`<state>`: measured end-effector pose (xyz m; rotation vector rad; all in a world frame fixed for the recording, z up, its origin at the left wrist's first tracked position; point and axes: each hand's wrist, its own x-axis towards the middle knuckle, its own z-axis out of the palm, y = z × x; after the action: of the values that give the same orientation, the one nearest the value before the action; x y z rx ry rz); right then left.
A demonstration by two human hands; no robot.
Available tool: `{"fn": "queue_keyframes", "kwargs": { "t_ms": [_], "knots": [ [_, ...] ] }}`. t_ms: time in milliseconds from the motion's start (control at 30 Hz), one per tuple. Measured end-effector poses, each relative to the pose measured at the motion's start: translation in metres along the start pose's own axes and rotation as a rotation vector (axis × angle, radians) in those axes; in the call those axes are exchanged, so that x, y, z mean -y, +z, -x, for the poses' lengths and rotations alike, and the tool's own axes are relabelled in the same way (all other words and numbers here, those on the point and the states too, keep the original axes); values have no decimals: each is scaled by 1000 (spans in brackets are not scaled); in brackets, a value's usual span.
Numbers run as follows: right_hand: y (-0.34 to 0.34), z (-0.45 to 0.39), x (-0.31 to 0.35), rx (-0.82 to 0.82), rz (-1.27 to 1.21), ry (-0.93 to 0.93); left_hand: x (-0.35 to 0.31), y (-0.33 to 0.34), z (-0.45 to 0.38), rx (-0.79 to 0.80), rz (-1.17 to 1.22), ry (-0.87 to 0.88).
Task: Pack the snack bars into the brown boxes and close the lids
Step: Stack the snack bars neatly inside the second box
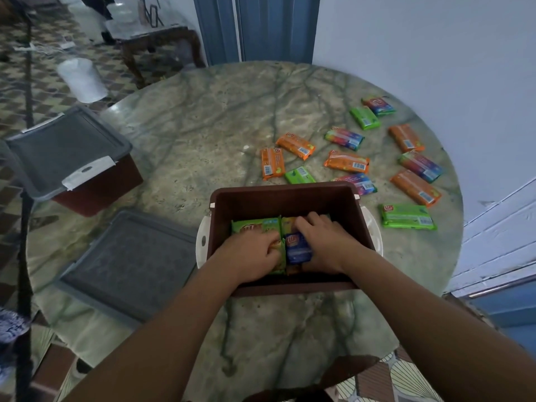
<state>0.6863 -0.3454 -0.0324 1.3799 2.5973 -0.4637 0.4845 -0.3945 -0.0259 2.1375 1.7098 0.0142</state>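
Observation:
An open brown box (285, 195) stands on the round marble table (203, 126) in front of me. Both my hands are down inside it. My left hand (252, 253) presses on a green snack bar (255, 226) and an orange one beneath it. My right hand (324, 242) rests on a blue snack bar (298, 248), fingers bent over the packed bars. Several loose bars lie beyond and right of the box, among them an orange bar (346, 161) and a green bar (407, 217). A grey lid (130, 262) lies flat to the left.
A second brown box with its grey lid on (66, 149) sits at the table's left edge. A white wall is close on the right. A white bin (82, 79) and a small dark wooden table (159, 44) stand on the patterned floor behind.

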Motion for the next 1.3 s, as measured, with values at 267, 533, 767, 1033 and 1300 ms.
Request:
{"fn": "queue_keyframes", "kwargs": {
  "t_ms": [267, 533, 767, 1033, 1300],
  "knots": [
    [-2, 3, 2, -15, 32, 20, 5, 4, -1, -137, -51, -29],
    [-6, 4, 3, -18, 28, 29, 6, 9, -4, 97, -190, 13],
    [-8, 4, 4, -42, 20, 34, 9, 13, -5, 82, -166, -23],
    [-15, 8, 5, -151, -137, -21, 7, 8, -5, 91, -173, -15],
    [-14, 16, 3, -177, -495, -49, 7, 9, -3, 88, -145, -16]
  ]
}}
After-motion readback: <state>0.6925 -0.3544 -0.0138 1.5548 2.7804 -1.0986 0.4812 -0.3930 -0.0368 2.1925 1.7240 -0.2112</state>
